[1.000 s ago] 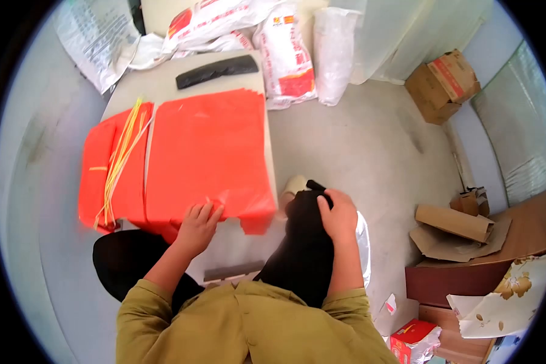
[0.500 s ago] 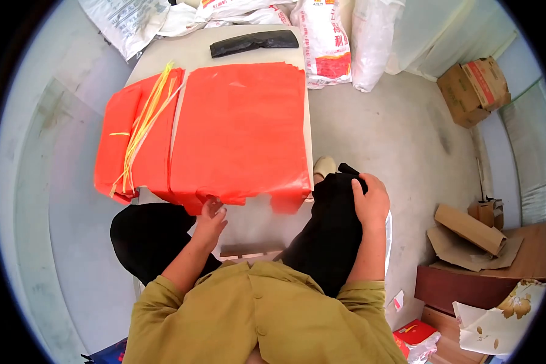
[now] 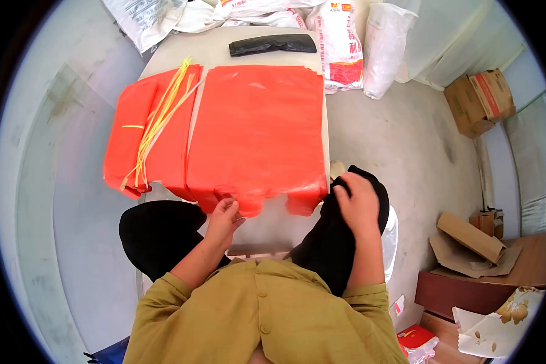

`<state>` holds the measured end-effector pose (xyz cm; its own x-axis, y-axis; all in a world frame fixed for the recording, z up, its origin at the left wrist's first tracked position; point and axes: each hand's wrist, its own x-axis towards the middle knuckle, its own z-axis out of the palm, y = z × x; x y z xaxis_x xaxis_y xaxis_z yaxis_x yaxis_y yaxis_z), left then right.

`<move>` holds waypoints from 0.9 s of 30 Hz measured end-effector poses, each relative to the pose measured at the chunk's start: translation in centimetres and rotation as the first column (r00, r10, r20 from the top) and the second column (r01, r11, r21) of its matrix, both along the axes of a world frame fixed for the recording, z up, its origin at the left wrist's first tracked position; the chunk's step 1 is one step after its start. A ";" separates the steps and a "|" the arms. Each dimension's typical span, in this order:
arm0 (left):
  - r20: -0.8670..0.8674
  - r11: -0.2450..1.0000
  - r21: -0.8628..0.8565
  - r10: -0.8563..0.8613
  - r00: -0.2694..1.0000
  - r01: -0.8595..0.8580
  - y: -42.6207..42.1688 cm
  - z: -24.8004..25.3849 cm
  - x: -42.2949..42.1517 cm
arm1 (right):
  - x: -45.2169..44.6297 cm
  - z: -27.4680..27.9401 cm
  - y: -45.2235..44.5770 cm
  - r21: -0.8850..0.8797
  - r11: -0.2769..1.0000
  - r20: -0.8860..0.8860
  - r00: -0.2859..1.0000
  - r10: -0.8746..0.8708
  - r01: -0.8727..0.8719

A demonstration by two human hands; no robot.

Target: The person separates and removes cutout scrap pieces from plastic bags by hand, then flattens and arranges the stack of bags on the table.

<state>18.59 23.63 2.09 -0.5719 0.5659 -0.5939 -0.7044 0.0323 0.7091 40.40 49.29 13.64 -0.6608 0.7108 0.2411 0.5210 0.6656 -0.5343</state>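
Note:
A wide stack of red plastic sheets or bags (image 3: 258, 127) lies on the table (image 3: 194, 45), its near edge hanging over the front. My left hand (image 3: 225, 219) is at that edge, thumb and fingers pinched on the red plastic. To the left lies a narrower red pile (image 3: 170, 142), with a folded red bundle (image 3: 130, 121) on its far left. Yellow and pale ties (image 3: 158, 124) lie across this pile. My right hand (image 3: 359, 200) rests on the black-clad right knee, fingers apart and holding nothing.
A black folded strip (image 3: 273, 44) lies at the table's back. Printed white sacks (image 3: 341, 45) stand behind and beside the table. A cardboard box (image 3: 479, 100) is on the floor at right, with flattened cardboard (image 3: 476, 242) on a brown cabinet (image 3: 461, 294) nearer.
My left hand has gone from lying on the red plastic with spread fingers to pinching its front edge. My right hand stays on the knee. The view has shifted, moving the table rightward.

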 end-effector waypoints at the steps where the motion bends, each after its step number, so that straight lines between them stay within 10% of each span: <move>1: -0.024 1.000 -0.004 -0.022 0.999 0.022 -0.2 0.2 0.0 | -1.3 0.0 -1.1 -0.010 0.993 0.022 0.993 0.116 -0.116; 7: -0.118 0.991 -0.032 -0.135 0.984 0.132 -0.2 2.2 -0.3 | -8.0 -4.7 -6.2 0.113 0.832 0.092 0.840 0.535 -0.543; 16: -0.220 0.974 0.001 -0.221 0.950 0.227 -0.3 1.7 -1.1 | -11.2 -5.5 -7.2 0.173 0.790 0.153 0.808 0.568 -0.588; 27: -0.372 0.971 -0.055 -0.235 0.898 0.231 -0.5 0.0 -1.5 | -12.2 -5.4 -5.6 -0.205 0.828 -0.029 0.848 0.528 -0.523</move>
